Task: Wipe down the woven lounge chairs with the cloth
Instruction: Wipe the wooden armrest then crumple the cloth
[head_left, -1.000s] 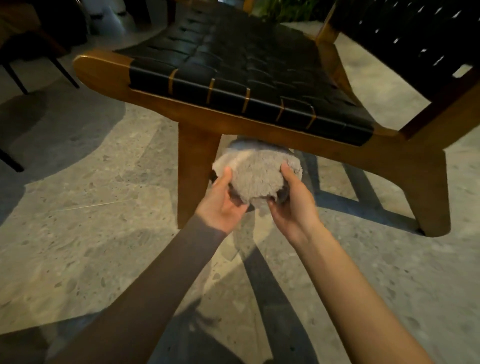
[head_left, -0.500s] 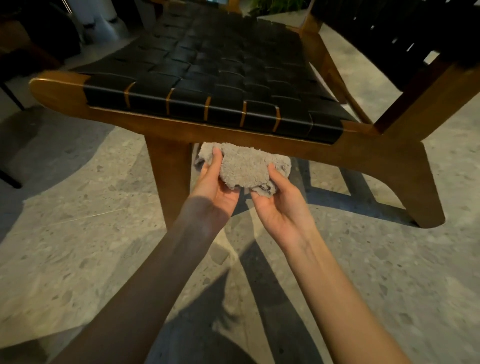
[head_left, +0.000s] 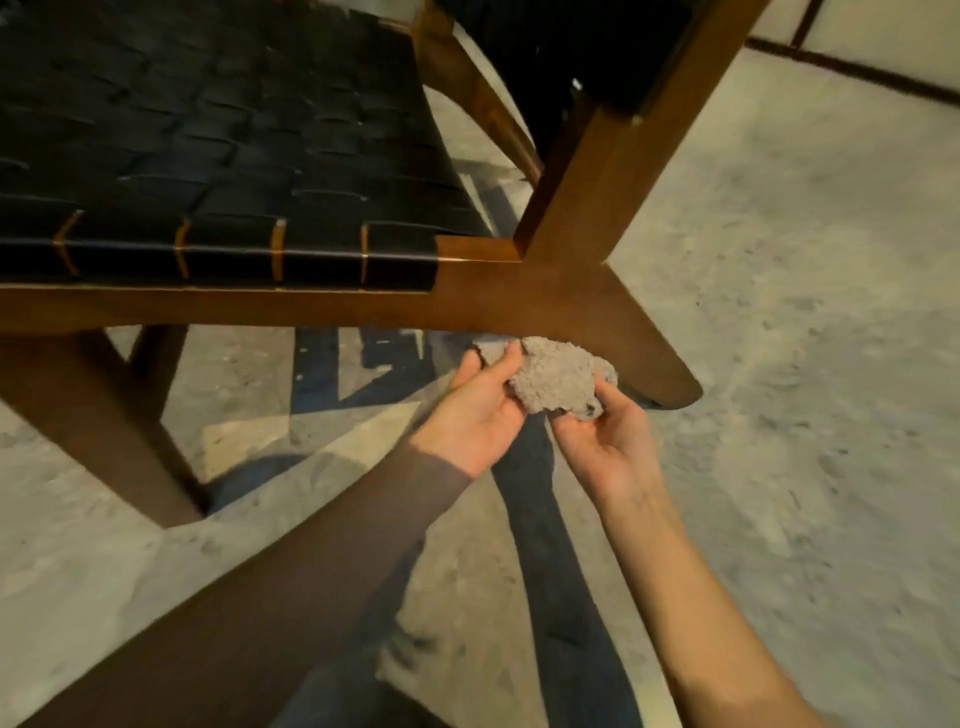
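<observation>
One cloth sits pinched between left grip and right grip

Dim warm light; hard shadows, motion blur

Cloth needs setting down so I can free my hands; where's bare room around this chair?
The woven seat is bare across its top. Open floor lies right of the rear leg. Floor under the seat, between front leg and rear leg, is narrower. Crowded where left hand and right hand hold the cloth by that rear leg.
</observation>
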